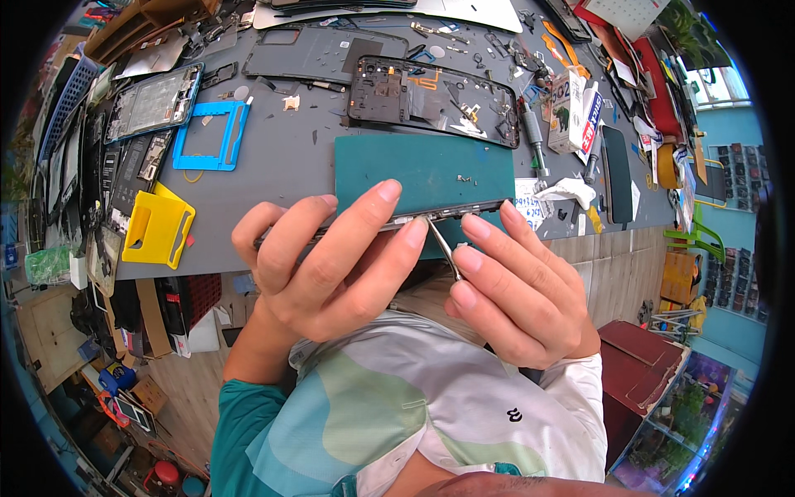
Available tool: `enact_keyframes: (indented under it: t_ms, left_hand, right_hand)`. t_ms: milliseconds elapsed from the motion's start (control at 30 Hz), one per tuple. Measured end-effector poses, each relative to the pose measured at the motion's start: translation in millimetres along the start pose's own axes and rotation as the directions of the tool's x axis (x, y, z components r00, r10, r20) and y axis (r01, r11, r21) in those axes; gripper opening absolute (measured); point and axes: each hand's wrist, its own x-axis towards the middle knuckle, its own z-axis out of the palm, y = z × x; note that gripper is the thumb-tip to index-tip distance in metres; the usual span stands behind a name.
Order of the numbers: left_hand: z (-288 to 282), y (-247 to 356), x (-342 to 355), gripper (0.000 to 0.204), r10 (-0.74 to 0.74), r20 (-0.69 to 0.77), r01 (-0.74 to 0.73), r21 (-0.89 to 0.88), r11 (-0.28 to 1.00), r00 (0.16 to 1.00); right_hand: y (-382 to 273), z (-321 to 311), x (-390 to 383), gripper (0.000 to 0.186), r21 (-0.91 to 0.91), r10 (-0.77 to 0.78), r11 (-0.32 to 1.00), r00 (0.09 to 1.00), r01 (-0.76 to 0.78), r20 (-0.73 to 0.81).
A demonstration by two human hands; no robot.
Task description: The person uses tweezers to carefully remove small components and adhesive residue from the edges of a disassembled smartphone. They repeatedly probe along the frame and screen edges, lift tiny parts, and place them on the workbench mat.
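Observation:
My left hand is closed round a thin dark phone frame, held edge-on above the green mat. Its thumb and fingers grip the left and middle of the frame. Silver tweezers are pinched in my right hand, their tips touching the frame's near edge beside my left thumb. The right fingers rest close to the frame's right end. Whether the tips grasp any part is too small to tell. Tiny metal pieces lie on the mat just beyond the frame.
Beyond the mat lies an opened phone housing with small parts on it. Blue and yellow plastic phone stands sit at the left. A screwdriver, a small box and crumpled white tissue are at the right.

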Motion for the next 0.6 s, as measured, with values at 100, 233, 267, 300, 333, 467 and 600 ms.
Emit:
enact_keyframes:
  t_ms: [100, 233, 267, 300, 333, 467, 600]
  left_hand:
    - [0.0, -0.4, 0.4, 0.032, 0.005, -0.004, -0.005, 0.001, 1.000, 1.000]
    - [0.4, -1.0, 0.2, 0.032, 0.009, -0.008, -0.009, 0.000, 1.000, 1.000]
    - [0.3, -0.9, 0.3, 0.032, 0.009, -0.007, -0.009, 0.000, 1.000, 1.000]
    - [0.2, -0.8, 0.3, 0.032, 0.009, -0.006, -0.009, 0.000, 1.000, 1.000]
    - [0.1, -0.7, 0.4, 0.032, 0.007, -0.004, -0.007, -0.001, 1.000, 1.000]
    - [-0.8, -0.5, 0.4, 0.032, 0.003, -0.002, -0.003, -0.004, 1.000, 1.000]
    - [0.1, -0.6, -0.4, 0.032, 0.005, -0.007, -0.005, -0.007, 1.000, 1.000]
  right_hand:
    - [0.1, -0.3, 0.4, 0.023, -0.003, -0.003, 1.000, 1.000, 0.003, 0.008]
    - [0.0, -1.1, 0.8, 0.023, -0.003, -0.002, 1.000, 1.000, 0.002, 0.016]
    - [0.1, -1.1, 0.8, 0.023, -0.004, -0.003, 1.000, 1.000, 0.003, 0.015]
    - [0.2, -0.9, 1.0, 0.023, -0.004, -0.004, 1.000, 1.000, 0.004, 0.014]
    - [0.5, -0.6, 1.1, 0.023, -0.006, -0.007, 1.000, 1.000, 0.007, 0.013]
    - [0.2, -0.6, 1.1, 0.023, -0.005, -0.005, 1.000, 1.000, 0.006, 0.014]
    - [0.1, -1.4, 1.1, 0.023, -0.001, -0.003, 1.000, 1.000, 0.003, 0.016]
